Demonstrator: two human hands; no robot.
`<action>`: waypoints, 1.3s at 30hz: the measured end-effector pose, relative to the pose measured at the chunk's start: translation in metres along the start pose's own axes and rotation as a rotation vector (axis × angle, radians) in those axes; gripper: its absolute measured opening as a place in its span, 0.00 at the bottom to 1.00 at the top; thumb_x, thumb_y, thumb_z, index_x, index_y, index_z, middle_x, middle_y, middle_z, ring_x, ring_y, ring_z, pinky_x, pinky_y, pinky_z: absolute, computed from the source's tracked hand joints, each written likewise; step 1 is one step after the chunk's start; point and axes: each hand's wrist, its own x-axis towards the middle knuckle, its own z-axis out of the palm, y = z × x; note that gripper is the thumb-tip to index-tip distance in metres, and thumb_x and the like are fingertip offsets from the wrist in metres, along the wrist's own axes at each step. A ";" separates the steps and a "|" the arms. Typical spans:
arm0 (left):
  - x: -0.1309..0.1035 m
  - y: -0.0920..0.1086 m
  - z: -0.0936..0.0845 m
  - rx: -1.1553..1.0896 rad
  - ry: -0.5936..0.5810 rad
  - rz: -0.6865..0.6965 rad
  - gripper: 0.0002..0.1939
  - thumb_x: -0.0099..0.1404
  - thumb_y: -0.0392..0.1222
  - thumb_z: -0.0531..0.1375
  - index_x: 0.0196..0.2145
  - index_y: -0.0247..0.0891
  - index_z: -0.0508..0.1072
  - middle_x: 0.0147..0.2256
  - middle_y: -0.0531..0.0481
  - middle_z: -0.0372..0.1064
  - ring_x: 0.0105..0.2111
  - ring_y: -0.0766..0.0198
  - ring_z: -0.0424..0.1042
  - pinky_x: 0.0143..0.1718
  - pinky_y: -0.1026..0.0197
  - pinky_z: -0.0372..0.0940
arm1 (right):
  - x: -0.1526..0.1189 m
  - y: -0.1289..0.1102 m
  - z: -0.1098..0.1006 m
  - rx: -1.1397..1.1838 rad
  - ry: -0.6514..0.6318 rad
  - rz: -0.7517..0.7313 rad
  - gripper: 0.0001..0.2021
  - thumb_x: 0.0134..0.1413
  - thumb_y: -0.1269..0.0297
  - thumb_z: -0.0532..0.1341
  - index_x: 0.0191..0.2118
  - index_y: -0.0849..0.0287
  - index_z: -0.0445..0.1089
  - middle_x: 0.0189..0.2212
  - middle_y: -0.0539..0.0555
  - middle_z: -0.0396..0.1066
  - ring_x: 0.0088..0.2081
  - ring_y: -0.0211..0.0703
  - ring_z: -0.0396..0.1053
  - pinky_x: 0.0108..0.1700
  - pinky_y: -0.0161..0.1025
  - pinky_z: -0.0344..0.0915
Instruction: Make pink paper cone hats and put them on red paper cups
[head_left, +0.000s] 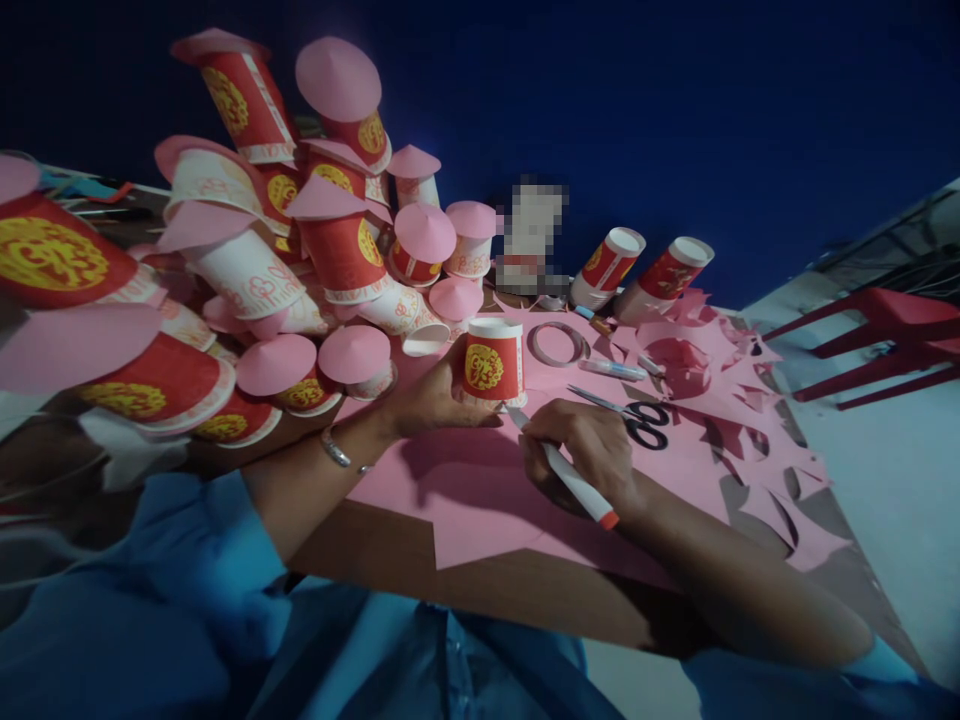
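A red and white paper cup (pixel 493 362) with a yellow round emblem is held by my left hand (pixel 444 400), fingers wrapped around its side and under its lower edge. My right hand (pixel 581 450) grips a white marker (pixel 576 482) with a red-orange end, its tip against or very near the cup's lower rim. Beneath both hands lie sheets of pink paper (pixel 480 500). Black-handled scissors (pixel 626 408) rest on the paper just beyond my right hand, blades apart. A roll of tape (pixel 559 342) and a capped pen (pixel 611 370) lie behind the scissors.
Many cups topped with pink paper cones (pixel 337 240) are piled at the left. Two stacks of paper cups (pixel 607 265) lean at the back. Pink paper scraps (pixel 750 400) cover the table's right side. A red stool (pixel 885 330) stands beyond it.
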 end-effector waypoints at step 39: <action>-0.001 -0.003 0.000 0.075 -0.032 0.008 0.60 0.57 0.52 0.74 0.73 0.50 0.40 0.47 0.44 0.69 0.45 0.53 0.74 0.48 0.45 0.73 | -0.002 0.000 -0.001 0.026 -0.036 -0.046 0.12 0.57 0.80 0.62 0.43 0.58 0.66 0.26 0.48 0.74 0.26 0.37 0.71 0.30 0.34 0.68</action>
